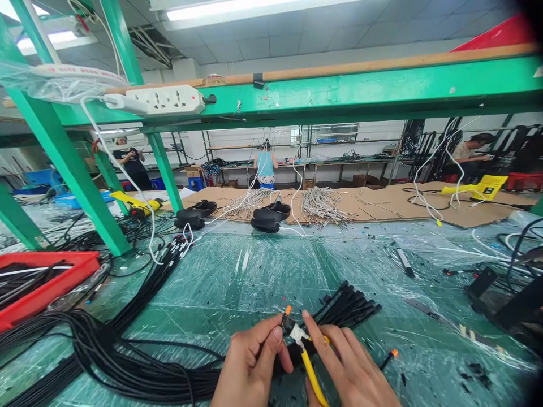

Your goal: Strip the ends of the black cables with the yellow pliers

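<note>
Between thumb and forefinger, my left hand (254,362) pinches the end of a black cable (287,323) with an orange tip (288,310). Yellow-handled cutting pliers (313,377) are held in my right hand (350,367), its forefinger stretched along the tool. Their metal jaws meet the cable end beside my left fingertips; whether the blades are closed on it I cannot tell. Behind my right hand lies a bundle of black cable ends (350,305). Another orange-tipped cable end (393,354) shows to the right of that hand.
Long black cables (139,362) cover the left of the plastic-covered table (237,277), near a red tray (55,285). Farther back are black straps (271,213), pale wires (324,206) on cardboard and a yellow tool (487,188). A green beam (339,93) crosses above. Several people are in the background.
</note>
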`<act>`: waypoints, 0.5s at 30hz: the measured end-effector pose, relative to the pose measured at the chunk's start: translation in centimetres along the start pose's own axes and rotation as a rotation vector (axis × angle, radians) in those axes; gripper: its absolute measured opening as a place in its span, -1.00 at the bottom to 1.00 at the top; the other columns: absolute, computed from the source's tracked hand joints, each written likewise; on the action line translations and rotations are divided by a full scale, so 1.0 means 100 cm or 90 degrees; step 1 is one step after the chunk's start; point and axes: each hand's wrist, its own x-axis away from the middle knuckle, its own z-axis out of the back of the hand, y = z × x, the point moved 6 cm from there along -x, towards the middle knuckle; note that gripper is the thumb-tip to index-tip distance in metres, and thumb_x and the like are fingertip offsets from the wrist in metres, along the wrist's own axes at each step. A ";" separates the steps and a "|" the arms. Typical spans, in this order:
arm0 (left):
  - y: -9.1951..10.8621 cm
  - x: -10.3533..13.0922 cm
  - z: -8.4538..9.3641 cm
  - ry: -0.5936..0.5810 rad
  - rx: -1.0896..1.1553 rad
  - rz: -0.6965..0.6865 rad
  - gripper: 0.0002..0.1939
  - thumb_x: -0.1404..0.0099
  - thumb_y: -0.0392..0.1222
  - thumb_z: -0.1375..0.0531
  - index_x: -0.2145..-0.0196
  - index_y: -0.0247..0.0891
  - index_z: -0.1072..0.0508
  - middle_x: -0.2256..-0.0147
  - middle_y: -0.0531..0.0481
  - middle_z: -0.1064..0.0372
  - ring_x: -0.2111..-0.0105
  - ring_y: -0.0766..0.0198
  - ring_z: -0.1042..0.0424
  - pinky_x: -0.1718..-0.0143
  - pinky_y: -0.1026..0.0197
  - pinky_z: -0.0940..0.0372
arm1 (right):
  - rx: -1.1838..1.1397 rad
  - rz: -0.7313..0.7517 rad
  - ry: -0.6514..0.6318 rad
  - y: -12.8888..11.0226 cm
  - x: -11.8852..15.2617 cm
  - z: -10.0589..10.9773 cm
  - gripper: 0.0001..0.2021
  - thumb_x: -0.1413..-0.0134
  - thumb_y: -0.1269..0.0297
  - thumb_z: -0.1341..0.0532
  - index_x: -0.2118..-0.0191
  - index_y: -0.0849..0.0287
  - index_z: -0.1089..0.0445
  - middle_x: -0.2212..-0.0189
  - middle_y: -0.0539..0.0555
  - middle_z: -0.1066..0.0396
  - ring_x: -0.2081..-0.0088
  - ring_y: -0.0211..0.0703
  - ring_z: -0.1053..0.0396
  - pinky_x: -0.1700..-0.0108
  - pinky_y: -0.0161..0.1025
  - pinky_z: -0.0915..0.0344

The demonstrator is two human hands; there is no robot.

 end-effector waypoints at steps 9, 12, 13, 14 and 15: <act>0.002 -0.001 0.004 0.013 0.002 0.028 -0.50 -0.32 0.13 -0.07 0.08 -0.37 -0.47 0.58 0.02 -0.35 0.72 0.49 0.08 0.71 0.37 0.22 | -0.041 0.039 0.013 0.001 0.000 -0.003 -0.20 0.13 0.52 -0.07 -0.32 0.22 0.11 0.30 0.06 -0.37 0.35 -0.14 -0.42 0.35 -0.22 -0.48; -0.001 -0.003 0.003 0.034 0.069 0.055 -0.46 -0.26 0.18 -0.12 0.12 -0.40 -0.47 0.60 0.04 -0.34 0.75 0.53 0.09 0.73 0.39 0.24 | -0.076 0.008 0.005 0.004 0.002 -0.006 -0.26 0.03 0.50 -0.04 -0.32 0.19 0.13 0.27 0.06 -0.39 0.32 -0.17 -0.44 0.30 -0.27 -0.47; -0.001 -0.004 0.003 0.042 0.090 0.064 -0.46 -0.24 0.19 -0.13 0.13 -0.40 -0.46 0.60 0.04 -0.35 0.76 0.54 0.09 0.74 0.40 0.25 | -0.089 -0.006 0.003 0.005 0.003 -0.006 -0.29 -0.01 0.49 -0.04 -0.32 0.18 0.14 0.24 0.07 -0.39 0.27 -0.19 -0.45 0.25 -0.29 -0.46; -0.001 -0.004 0.003 0.050 0.107 0.072 -0.46 -0.23 0.19 -0.15 0.13 -0.40 -0.45 0.60 0.04 -0.36 0.78 0.55 0.09 0.75 0.40 0.25 | -0.099 -0.017 0.008 0.006 0.004 -0.006 -0.31 -0.06 0.47 -0.03 -0.32 0.18 0.15 0.21 0.08 -0.40 0.22 -0.20 -0.45 0.21 -0.32 -0.45; 0.000 -0.004 0.003 0.057 0.120 0.076 -0.46 -0.22 0.18 -0.16 0.14 -0.40 -0.45 0.58 0.03 -0.38 0.79 0.56 0.08 0.76 0.41 0.25 | -0.103 -0.029 0.018 0.006 0.004 -0.006 -0.33 -0.10 0.45 -0.03 -0.33 0.19 0.17 0.18 0.10 -0.40 0.17 -0.21 -0.44 0.17 -0.34 -0.43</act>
